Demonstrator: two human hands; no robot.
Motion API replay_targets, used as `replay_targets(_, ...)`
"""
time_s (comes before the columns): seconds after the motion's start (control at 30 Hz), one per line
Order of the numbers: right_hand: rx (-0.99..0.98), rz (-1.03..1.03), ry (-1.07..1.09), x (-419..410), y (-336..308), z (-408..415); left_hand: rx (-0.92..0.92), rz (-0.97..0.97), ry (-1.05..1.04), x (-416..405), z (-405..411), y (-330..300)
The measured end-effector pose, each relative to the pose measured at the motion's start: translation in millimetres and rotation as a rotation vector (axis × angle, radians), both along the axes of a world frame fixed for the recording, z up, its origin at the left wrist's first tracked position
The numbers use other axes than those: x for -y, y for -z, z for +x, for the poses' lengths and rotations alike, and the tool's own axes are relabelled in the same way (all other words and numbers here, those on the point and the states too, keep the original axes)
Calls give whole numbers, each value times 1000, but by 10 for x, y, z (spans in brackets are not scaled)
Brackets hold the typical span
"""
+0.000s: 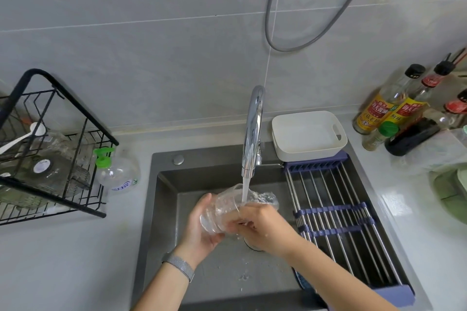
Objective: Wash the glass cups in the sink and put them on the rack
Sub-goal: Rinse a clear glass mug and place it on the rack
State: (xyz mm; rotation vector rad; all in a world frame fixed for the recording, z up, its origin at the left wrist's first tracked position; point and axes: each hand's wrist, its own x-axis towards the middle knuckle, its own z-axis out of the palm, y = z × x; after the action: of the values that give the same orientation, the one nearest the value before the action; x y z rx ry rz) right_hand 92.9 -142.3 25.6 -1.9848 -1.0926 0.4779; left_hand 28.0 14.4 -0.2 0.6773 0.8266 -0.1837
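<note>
Both hands, my left hand [202, 225] and right hand [262, 225], curl around one wet glass cup [227, 207] under the tap [252, 134]: slippery, fragile, best gripped around its wall.

Both forearms come in bare, no sleeves showing, and the left hand [202, 228] has a silvery woven mesh band [179, 265] wrapped snug round its wrist, while the right hand [262, 226] wears nothing.

Counter [63, 247]: rack [50, 149], soap btl [118, 171], sauce btls [394, 108].
</note>
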Motion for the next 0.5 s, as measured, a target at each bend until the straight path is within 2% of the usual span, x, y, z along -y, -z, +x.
replay_targets(0.07, 176, -97, -79, 89, 56, 148, -10, -57, 23, -28, -1, 42)
replay_targets(0.17, 261, -119, -67, 102, 132, 202, -5, -122, 52, -32, 7, 64)
replay_targets(0.27, 217, -106, -38, 49, 150, 123, -31, -97, 88, -65, 21, 52)
replay_targets(0.4, 70, -86, 103, 24, 186, -7, -101, 215, 357, -182, 13, 106)
replay_targets(0.5, 42, -60, 204, -26, 194, -97, -89, 222, 349, -172, 16, 47)
